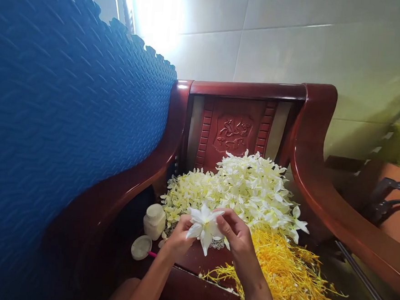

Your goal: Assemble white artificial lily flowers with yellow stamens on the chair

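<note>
Between my two hands is a white artificial flower (pixel 205 227) with pointed petals, its face turned up toward me. My left hand (pixel 179 240) grips it from the left side, with the fingertips partly hidden under the petals. On the other side, my right hand (pixel 236 232) pinches a petal at the upper right. Behind them rises a big heap of white flowers (pixel 252 185) on the chair seat. A bundle of yellow stamen strands (pixel 284 270) lies to the right of my right forearm.
A white jar (pixel 154 222) stands left of my hands, beside a small round lid (pixel 141 247) with a pink stick (pixel 152 254) by it. The dark red wooden chair (pixel 248 89) has curved arms at both sides. A blue foam mat (pixel 104 93) stands along the left.
</note>
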The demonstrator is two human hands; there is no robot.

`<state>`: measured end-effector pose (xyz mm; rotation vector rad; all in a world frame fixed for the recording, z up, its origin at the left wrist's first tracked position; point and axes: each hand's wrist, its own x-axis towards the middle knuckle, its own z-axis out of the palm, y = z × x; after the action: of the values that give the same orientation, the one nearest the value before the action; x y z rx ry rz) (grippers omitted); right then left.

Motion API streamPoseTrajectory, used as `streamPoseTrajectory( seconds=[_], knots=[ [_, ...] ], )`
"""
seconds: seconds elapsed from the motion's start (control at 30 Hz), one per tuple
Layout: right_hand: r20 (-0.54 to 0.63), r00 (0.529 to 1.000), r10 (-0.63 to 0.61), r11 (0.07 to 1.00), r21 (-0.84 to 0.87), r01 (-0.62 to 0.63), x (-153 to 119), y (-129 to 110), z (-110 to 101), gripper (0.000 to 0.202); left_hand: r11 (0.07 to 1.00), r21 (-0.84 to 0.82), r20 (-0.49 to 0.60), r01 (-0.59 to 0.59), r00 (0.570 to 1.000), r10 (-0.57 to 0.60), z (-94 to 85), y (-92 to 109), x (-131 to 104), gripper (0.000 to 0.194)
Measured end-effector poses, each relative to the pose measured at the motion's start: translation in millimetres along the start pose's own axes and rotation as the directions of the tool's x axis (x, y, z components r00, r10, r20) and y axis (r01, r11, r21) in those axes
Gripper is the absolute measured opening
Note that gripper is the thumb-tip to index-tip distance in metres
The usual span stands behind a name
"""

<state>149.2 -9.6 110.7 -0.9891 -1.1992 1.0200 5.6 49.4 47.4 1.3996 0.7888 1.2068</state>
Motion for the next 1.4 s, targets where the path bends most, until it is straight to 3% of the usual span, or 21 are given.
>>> streamPoseTrajectory(
  seconds=[0.1, 0.2, 0.33, 0.4, 0.43, 0.6, 0.7, 0.9, 1.07, 1.23, 1.4],
  knots=[
    [-0.056, 0.998, -0.031, 0.998, -0.050, 0.028, 0.0, -0.2, -0.6, 0.033, 0.998, -0.042, 0.098, 0.041, 0.995, -0.036, 0.7, 0.9, 0.0, 0.027],
    [-0.173, 0.977, -0.122, 0.985, -0.141, 0.098, 0.0, 2.3, -3.4, 0.035, 0.997, -0.052, 0.068, 0.052, 0.997, -0.048, 0.7, -3.6, 4.7, 0.024],
    [-0.334, 0.890, -0.310, 0.901, -0.403, 0.162, 8.2, 14.9, -24.6, 0.026, 0.991, -0.132, 0.084, 0.001, 0.996, 0.010, 0.5, -6.2, 16.7, 0.029],
    [-0.372, 0.853, -0.367, 0.796, -0.599, 0.081, 19.0, 30.6, -46.5, 0.023, 0.988, -0.152, 0.067, -0.032, 0.997, 0.043, -0.2, -4.3, 22.2, 0.036],
    [-0.354, 0.859, -0.368, 0.723, -0.690, 0.026, 25.6, 40.9, -59.1, 0.022, 0.985, -0.166, 0.033, -0.035, 0.999, 0.042, -0.7, -3.0, 24.3, 0.035],
    [-0.192, 0.957, -0.220, 0.260, -0.956, -0.132, 54.7, 98.0, -106.0, 0.018, 0.985, -0.172, -0.142, 0.020, 0.989, -0.045, -4.6, -3.3, 29.8, 0.038],
    [-0.123, 0.980, -0.157, 0.206, -0.974, -0.090, 62.3, 120.7, -108.5, 0.021, 0.992, -0.105, -0.172, 0.062, 0.982, -0.080, -7.6, -10.9, 31.5, 0.042],
    [-0.040, 0.990, -0.133, 0.162, -0.987, -0.018, 77.5, 131.6, -87.5, 0.034, 0.975, 0.207, -0.074, 0.077, 0.995, -0.063, -8.4, -18.4, 29.3, 0.033],
    [-0.026, 0.989, -0.148, 0.193, -0.981, 0.004, 87.6, 130.2, -77.0, 0.017, 0.962, 0.255, 0.022, 0.094, 0.994, -0.103, -3.1, -13.6, 23.7, 0.025],
    [-0.062, 0.985, -0.160, 0.354, -0.935, -0.002, 84.5, 130.6, -80.2, 0.019, 0.963, 0.252, 0.025, 0.094, 0.994, -0.104, -2.6, -16.7, 24.3, 0.020],
    [-0.171, 0.966, -0.196, 0.626, -0.780, -0.011, 89.3, 122.6, -81.6, 0.010, 0.949, 0.300, 0.021, 0.100, 0.994, -0.111, -2.8, -22.6, 24.9, 0.021]
  ],
)
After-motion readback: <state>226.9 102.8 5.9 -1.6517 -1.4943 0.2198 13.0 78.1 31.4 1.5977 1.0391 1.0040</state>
